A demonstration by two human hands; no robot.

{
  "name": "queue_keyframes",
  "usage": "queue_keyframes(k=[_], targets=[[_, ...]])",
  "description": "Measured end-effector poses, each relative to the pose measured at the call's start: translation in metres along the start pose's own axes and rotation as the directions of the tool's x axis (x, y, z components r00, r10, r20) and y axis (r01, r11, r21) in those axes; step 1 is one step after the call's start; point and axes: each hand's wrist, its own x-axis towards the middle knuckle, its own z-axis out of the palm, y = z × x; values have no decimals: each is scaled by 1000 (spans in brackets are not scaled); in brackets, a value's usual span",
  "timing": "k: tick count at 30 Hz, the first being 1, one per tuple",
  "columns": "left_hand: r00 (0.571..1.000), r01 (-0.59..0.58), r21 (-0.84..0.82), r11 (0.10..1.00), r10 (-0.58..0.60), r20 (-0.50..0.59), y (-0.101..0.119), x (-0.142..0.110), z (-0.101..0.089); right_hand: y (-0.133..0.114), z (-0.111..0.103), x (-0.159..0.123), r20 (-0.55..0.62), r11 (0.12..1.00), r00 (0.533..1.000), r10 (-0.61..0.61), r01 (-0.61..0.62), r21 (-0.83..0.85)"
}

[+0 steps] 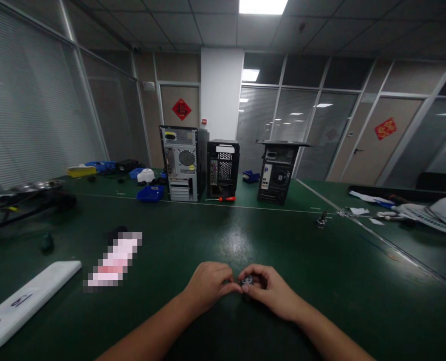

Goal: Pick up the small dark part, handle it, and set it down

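Observation:
Just above the green tabletop, my right hand pinches a small round metal part between thumb and fingers. The part looks silvery and dark; its exact kind is too small to tell. My left hand is right beside it, fingers curled and thumb stretched toward the part's left edge. Whether anything sits between the left fingertips is hidden. Farther off on the right, a small upright metal piece stands on the table.
Computer cases stand across the table: a tall one, a smaller black one and another at right. A red-handled screwdriver lies before them. Blue bins are at left, a long white object nearer, white cloth far right.

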Motion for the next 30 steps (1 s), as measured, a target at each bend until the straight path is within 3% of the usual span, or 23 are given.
queue_keyframes(k=[4, 7, 10, 13, 15, 17, 19, 21, 25, 27, 30], targets=[[1000, 10, -2, 1000, -10, -11, 0, 0, 1, -3, -2, -1, -36, 999, 999, -3, 4, 38], [999, 44, -12, 999, -44, 4, 1, 0, -2, -8, -19, -2, -135, 999, 990, -43, 41, -14], [992, 119, -34, 992, -117, 44, 0, 0, -5, -8, -59, -1, -259, 994, 964, -68, 42, -103], [978, 204, -50, 978, -201, 59, -5, 1, -7, 5, -120, -5, -375, 973, 927, -4, -83, -216], [970, 239, -57, 969, -236, 49, -8, 1, -7, 22, -163, -16, -508, 908, 861, 29, -235, -346], [966, 257, -65, 964, -254, 47, -11, 2, -8, 44, -203, -32, -658, 795, 753, 4, -402, -454], [963, 266, -76, 961, -263, 56, -12, 2, -8, 67, -234, -52, -743, 726, 668, -34, -494, -478], [962, 272, -87, 958, -267, 63, -12, 3, -9, 87, -257, -70, -780, 674, 626, -29, -564, -478], [956, 288, -78, 954, -282, 76, -12, 4, -10, 108, -278, -87, -828, 588, 557, -68, -648, -484], [954, 295, -73, 953, -289, 79, -12, 4, -10, 112, -280, -87, -818, 538, 565, -109, -658, -526], [951, 304, -65, 951, -298, 80, -13, 4, -10, 113, -279, -83, -773, 463, 621, -132, -651, -602]])
